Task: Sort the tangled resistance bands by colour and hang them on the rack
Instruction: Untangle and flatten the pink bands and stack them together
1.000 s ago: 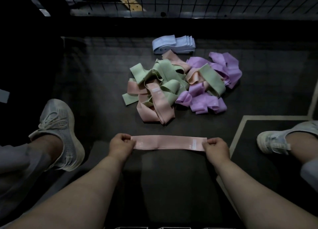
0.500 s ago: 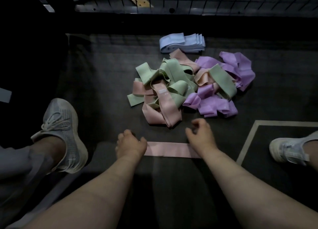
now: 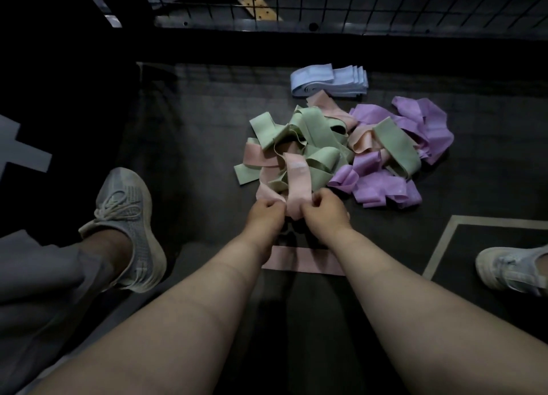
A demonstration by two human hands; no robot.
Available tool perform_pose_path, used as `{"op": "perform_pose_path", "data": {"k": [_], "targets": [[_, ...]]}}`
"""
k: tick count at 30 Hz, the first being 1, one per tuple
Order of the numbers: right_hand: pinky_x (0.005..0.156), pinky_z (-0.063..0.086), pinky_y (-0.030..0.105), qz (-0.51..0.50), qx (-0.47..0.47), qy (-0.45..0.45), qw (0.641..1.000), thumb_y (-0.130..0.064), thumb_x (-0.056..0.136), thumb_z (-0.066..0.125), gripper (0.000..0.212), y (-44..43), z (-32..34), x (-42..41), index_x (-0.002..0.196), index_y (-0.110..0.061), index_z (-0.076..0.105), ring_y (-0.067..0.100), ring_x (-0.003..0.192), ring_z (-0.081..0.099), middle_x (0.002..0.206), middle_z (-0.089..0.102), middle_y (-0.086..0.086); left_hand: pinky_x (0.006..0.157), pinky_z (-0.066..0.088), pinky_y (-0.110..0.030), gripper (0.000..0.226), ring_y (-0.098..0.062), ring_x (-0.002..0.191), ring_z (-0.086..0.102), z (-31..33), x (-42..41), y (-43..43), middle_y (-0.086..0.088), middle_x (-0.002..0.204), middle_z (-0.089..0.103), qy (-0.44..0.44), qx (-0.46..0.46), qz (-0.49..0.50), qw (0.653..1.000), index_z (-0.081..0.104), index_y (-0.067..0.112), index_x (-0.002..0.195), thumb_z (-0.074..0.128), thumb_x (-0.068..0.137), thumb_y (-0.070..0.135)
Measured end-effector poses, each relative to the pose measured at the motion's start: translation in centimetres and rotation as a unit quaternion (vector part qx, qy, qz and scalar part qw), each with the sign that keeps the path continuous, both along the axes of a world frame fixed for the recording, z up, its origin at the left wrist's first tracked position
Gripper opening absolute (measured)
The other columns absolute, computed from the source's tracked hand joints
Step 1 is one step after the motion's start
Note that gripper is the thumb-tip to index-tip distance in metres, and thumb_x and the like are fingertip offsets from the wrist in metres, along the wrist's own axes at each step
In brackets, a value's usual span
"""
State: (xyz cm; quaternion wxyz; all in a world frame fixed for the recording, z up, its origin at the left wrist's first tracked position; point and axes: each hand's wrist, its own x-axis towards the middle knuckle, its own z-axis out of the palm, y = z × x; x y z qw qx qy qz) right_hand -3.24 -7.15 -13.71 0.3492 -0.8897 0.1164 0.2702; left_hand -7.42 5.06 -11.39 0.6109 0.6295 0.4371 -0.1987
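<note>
A tangled pile of green [image 3: 311, 133], pink and purple [image 3: 415, 124] resistance bands lies on the dark floor mat. At its near edge my left hand [image 3: 265, 216] and my right hand [image 3: 323, 213] both pinch the lower end of a pink band [image 3: 298, 184] that still runs up into the pile. A flattened pink band [image 3: 302, 259] lies on the mat just behind my wrists, partly hidden by my forearms. A neat stack of pale blue bands [image 3: 329, 80] sits beyond the pile.
A black wire-grid rack [image 3: 355, 6] stands along the far edge. My left shoe [image 3: 130, 225] and right shoe [image 3: 513, 270] flank the work area. A pale line [image 3: 444, 240] marks the mat at the right.
Both hands let go of the flattened pink band, left it on the mat, and reached forward to take hold of another pink band at the pile's near edge.
</note>
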Motion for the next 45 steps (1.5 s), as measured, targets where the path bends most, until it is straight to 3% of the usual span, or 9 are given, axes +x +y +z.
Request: {"op": "perform_pose_path", "data": {"k": [3,11,14,19,24,31,37,41,45], "targets": [[0.082,0.053,0.039,-0.077,0.139,-0.037,0.987,-0.036,0.078,0.066,0.016,-0.1,2.8,0.4,0.081,-0.022,0.058,0.025,0.086,0.066,0.083,0.069,-0.001,0.053,0.042,-0.022,0.017,-0.019,0.07,0.063,1.4,0.0,0.2,-0.005,0.084,0.069,-0.003,-0.035,0.038,0.999,0.066,0.018,0.087,0.051,0.095,0.021],[0.064,0.054,0.023,-0.054,0.276,-0.112,0.953,-0.014,0.092,0.068,0.007,-1.0,13.4,1.5,0.089,-0.019,0.064,0.015,0.077,0.068,0.086,0.073,0.006,0.043,0.044,-0.014,0.048,-0.013,0.071,0.059,10.0,0.5,-0.2,-0.002,0.08,0.071,-0.07,-0.145,0.08,0.984,0.068,0.009,0.095,0.036,0.105,0.043],[0.077,0.058,0.029,0.043,0.294,-0.076,0.952,-0.015,0.091,0.071,0.006,-2.3,17.6,0.3,0.094,-0.018,0.067,0.014,0.083,0.069,0.094,0.075,0.01,0.051,0.053,-0.022,0.06,-0.023,0.076,0.067,14.4,0.3,-0.1,-0.015,0.09,0.07,-0.104,-0.188,0.072,0.974,0.07,0.0,0.108,0.039,0.102,0.05],[0.094,0.054,0.053,0.15,0.26,-0.049,0.953,-0.025,0.078,0.077,0.029,-4.4,23.0,-2.4,0.101,-0.01,0.069,0.028,0.097,0.072,0.099,0.075,0.017,0.068,0.056,-0.034,0.016,-0.028,0.079,0.068,21.2,-1.2,-0.6,-0.025,0.103,0.071,-0.218,-0.107,-0.024,0.97,0.07,0.004,0.105,0.061,0.095,0.012],[0.071,0.052,0.017,0.18,0.305,-0.047,0.934,0.0,0.09,0.068,0.015,-6.5,29.7,-5.1,0.084,-0.013,0.071,0.006,0.078,0.07,0.075,0.075,-0.009,0.067,0.053,-0.033,0.009,-0.024,0.073,0.065,27.9,-3.8,-1.5,-0.018,0.09,0.069,-0.333,-0.057,-0.075,0.938,0.065,0.006,0.097,0.06,0.09,0.002],[0.068,0.05,0.029,-0.025,0.475,0.02,0.879,-0.059,0.101,0.033,0.067,-6.9,35.6,-8.7,0.106,-0.003,0.07,0.017,0.075,0.068,0.088,0.072,0.011,0.07,0.046,-0.032,0.028,-0.024,0.081,0.056,32.6,-7.7,-1.4,-0.014,0.09,0.062,-0.44,-0.09,-0.173,0.877,0.062,0.005,0.106,0.061,0.078,0.008],[0.066,0.059,0.035,-0.159,0.603,-0.048,0.78,-0.024,0.103,0.055,0.024,-6.6,37.8,-10.9,0.115,-0.005,0.062,0.023,0.077,0.071,0.093,0.071,0.016,0.066,0.043,-0.033,0.017,-0.022,0.073,0.053,33.5,-10.5,-1.7,-0.011,0.08,0.059,-0.444,-0.071,-0.191,0.872,0.064,0.012,0.088,0.063,0.073,0.005],[0.09,0.058,0.048,-0.148,0.576,-0.115,0.795,-0.008,0.099,0.059,0.009,-6.6,38.9,-12.0,0.108,-0.006,0.061,0.028,0.09,0.07,0.099,0.071,0.017,0.065,0.048,-0.027,0.02,-0.019,0.075,0.057,33.3,-11.7,-2.0,-0.007,0.083,0.063,-0.429,-0.056,-0.194,0.881,0.067,0.012,0.094,0.066,0.073,0.011],[0.081,0.061,0.046,-0.087,0.51,-0.191,0.834,-0.007,0.098,0.06,0.009,-6.9,40.3,-13.4,0.105,-0.007,0.066,0.029,0.092,0.074,0.097,0.075,0.012,0.074,0.053,-0.025,0.038,-0.015,0.086,0.064,34.0,-12.8,-2.5,-0.007,0.098,0.069,-0.47,-0.073,-0.198,0.857,0.064,0.0,0.117,0.069,0.082,0.015]]}}
